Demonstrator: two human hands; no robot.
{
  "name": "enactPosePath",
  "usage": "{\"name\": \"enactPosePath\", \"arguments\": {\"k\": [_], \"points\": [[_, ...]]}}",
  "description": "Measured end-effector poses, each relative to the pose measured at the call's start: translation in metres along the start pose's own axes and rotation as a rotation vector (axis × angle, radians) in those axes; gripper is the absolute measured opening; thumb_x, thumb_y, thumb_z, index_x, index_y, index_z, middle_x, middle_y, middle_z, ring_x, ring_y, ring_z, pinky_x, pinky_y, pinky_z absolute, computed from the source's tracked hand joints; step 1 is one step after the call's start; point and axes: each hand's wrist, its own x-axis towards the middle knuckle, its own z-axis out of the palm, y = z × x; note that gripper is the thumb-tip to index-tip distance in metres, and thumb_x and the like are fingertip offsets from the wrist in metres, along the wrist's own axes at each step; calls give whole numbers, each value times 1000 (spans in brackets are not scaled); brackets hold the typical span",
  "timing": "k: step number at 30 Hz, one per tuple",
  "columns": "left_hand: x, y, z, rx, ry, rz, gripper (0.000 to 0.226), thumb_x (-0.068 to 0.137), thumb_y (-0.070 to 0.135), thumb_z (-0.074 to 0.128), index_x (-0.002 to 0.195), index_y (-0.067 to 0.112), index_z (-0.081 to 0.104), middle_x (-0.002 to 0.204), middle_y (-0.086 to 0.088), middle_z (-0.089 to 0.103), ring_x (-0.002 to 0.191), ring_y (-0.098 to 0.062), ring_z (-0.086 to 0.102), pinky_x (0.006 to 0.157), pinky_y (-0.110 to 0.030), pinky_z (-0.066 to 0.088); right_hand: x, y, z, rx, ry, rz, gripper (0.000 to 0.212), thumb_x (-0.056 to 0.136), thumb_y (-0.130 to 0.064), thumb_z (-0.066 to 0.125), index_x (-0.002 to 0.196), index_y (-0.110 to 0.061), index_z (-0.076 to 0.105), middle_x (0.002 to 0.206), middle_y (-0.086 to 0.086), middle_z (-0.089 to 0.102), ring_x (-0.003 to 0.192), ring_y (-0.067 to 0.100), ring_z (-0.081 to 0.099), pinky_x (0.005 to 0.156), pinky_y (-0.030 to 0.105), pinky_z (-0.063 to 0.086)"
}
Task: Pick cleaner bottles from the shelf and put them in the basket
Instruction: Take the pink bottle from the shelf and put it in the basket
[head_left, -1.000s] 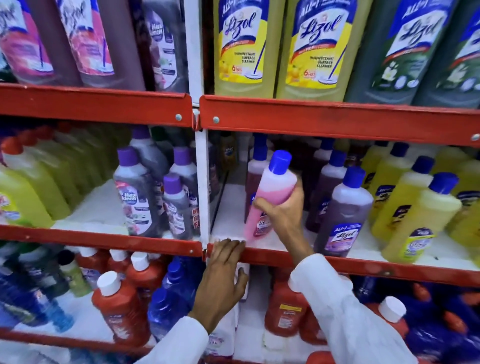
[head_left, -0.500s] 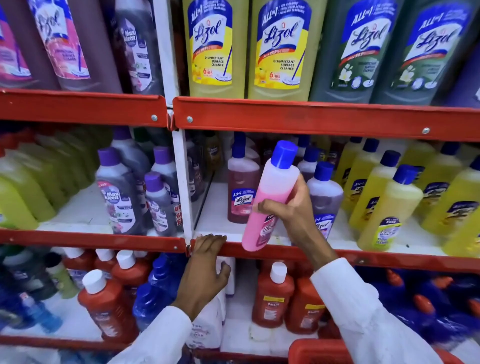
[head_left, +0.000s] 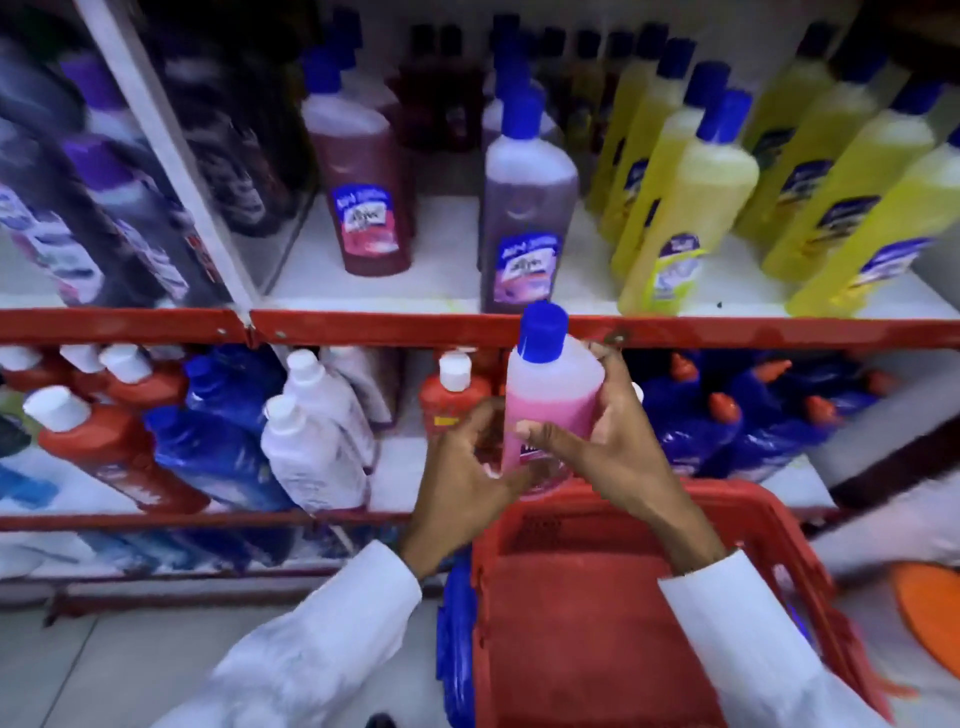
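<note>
The left hand (head_left: 467, 467), which half a second ago rested on the red shelf edge (head_left: 363, 327), has come off it and now cups the lower part of the pink bottle (head_left: 550, 400), fingers curled against its left side. The right hand (head_left: 613, 447) keeps its clamp on the bottle from the other side, thumb across the front. The bottle, blue-capped and nearly upright, has left the middle shelf and now hangs in front of the lower one, just above the far rim of the red basket (head_left: 623, 499), which now fills the lower right of the view. The view has tilted down, so the big Lizol bottles on top are gone. The labels on the purple bottle (head_left: 524, 208) and yellow bottles (head_left: 685, 208) are too blurred to read.
</note>
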Motion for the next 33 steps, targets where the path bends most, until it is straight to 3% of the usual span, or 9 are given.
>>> {"name": "enactPosePath", "arguments": {"k": [5,11,17,21,24,26,27,30,33], "points": [[-20,-61,65,13,-36,-161,55,64,29,81,117,23,65,107,8,75,98,-5,70,85,-28,58,-37,65,-52,-284,-77,80,78,56,-52,83,124,-32,51,120,-4,65,111,15,62,96,30,50],[-35,-150,123,93,-102,-412,63,52,-3,84,110,19,71,109,-2,74,98,-9,66,85,-35,56,-64,142,-82,-428,-113,223,65,43,-20,91,105,-29,72,102,-10,76,92,3,69,86,21,53],[-52,-205,150,165,-127,-725,42,70,-2,80,109,-3,66,102,-13,69,91,-15,58,76,-24,46,-80,223,-75,-403,-192,392,47,51,-22,88,97,-25,77,90,-13,77,82,-17,65,77,13,50],[-62,-226,160,140,-43,-696,49,50,7,78,100,7,73,94,-9,72,90,-16,64,77,-28,52,-86,247,-68,-355,-219,440,40,56,-12,87,95,-18,79,91,-6,78,76,-24,60,75,6,47],[-66,-238,167,109,35,-716,43,61,-18,71,100,-1,71,97,-14,71,83,-3,66,79,-30,51,-86,256,-65,-328,-214,481,44,55,0,88,97,-9,78,90,-7,72,73,-28,57,71,-2,41],[-66,-238,168,136,48,-718,41,67,-30,61,102,-9,68,96,-11,66,75,7,62,73,-12,47,-85,261,-63,-346,-248,490,47,55,1,87,100,-8,77,94,-4,74,75,-25,59,71,-3,40],[-64,-234,167,160,41,-719,41,69,-29,59,104,-9,67,97,-10,65,79,0,62,72,-7,45,-83,261,-62,-369,-273,496,49,55,-2,88,102,-10,77,99,-2,76,78,-20,62,72,-3,40],[-60,-227,158,184,-9,-756,41,71,-23,58,108,-7,66,103,-11,66,94,-22,61,83,-27,46,-74,255,-63,-488,-350,491,53,53,-12,84,106,-14,77,105,7,78,91,2,67,75,-1,43],[-60,-211,135,337,-178,-750,42,70,-3,59,110,5,68,112,-17,71,107,-31,65,94,-42,52,-69,237,-69,-589,-432,510,51,61,-8,80,112,-13,74,113,9,76,102,15,68,96,25,51]]}}
